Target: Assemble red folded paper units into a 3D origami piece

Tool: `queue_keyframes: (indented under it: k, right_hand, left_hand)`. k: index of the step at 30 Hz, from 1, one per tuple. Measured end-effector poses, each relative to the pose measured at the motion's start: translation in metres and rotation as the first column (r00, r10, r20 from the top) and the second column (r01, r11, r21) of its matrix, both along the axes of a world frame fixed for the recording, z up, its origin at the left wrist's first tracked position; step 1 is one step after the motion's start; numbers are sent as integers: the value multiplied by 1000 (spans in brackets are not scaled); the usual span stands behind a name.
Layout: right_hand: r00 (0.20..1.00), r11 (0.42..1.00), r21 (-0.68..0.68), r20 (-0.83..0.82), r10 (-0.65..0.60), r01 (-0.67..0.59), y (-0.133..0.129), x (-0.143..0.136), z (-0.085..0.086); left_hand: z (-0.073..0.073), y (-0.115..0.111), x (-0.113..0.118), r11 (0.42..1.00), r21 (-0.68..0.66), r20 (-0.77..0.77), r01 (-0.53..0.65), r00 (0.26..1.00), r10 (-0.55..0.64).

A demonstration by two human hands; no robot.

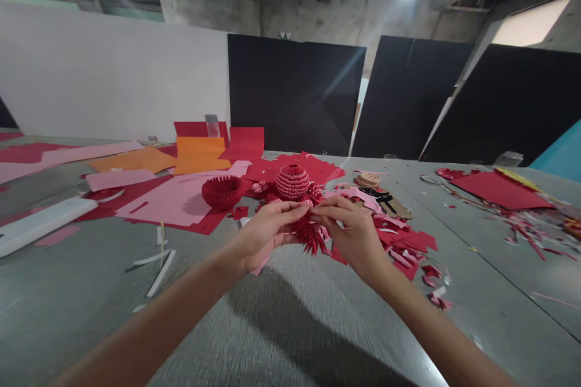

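Between my two hands is a red folded-paper piece (313, 240) with pointed, spiky ends hanging below the fingers. My left hand (267, 227) is closed around its left side, thumb and fingers together. My right hand (351, 230) pinches its upper right part, fingertips close to the left thumb. The fingers hide much of the piece. Just beyond the hands stands a round red-and-pink folded-paper ball (292, 182) with an opening on top. To its left sits a dark red folded-paper bowl (222, 191) with a jagged rim.
Red, pink and orange paper sheets (200, 154) cover the left back of the grey table (190, 320). A white long tool (45, 224) lies at left. Red paper scraps (415, 242) and a tan round item (368, 179) lie right. Black panels (295, 94) stand behind.
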State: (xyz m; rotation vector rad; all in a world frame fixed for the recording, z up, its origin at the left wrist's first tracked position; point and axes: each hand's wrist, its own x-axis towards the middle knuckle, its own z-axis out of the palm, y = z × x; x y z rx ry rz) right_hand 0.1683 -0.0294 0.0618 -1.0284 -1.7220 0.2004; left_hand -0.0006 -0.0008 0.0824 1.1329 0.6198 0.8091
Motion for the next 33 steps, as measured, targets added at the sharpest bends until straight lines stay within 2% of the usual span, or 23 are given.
queue_keyframes:
  k: [5,9,16,20,23,26,29,33]
  right_hand:
    - [998,998,-40,-29,48,-50,4,2,-4]
    - [999,999,30,37,27,-28,8,3,-9]
    - [975,987,127,184,-125,103,7,-2,-19]
    - [935,972,167,288,-206,163,6,-5,-17]
    - [928,979,52,312,-205,199,12,-1,-15]
    - [906,958,-61,347,-243,280,22,14,-21]
    - [854,919,-128,434,-286,373,34,37,-40]
    - [782,861,-208,553,-289,465,46,56,-70]
  left_hand:
    - [-5,5,-2,996,-64,29,66,998,-64]
    - [-9,8,0,993,-108,34,49,998,-46]
    - [-17,13,0,987,-152,119,59,992,-41]
    - [-18,14,0,990,-136,116,43,993,-27]
    - [-19,16,-1,990,-128,102,52,994,-39]
    - [-19,19,-4,993,-86,97,87,992,-78]
    - [-18,20,-6,993,-47,75,106,992,-102]
    - [-15,21,-8,998,-27,36,54,998,-53]
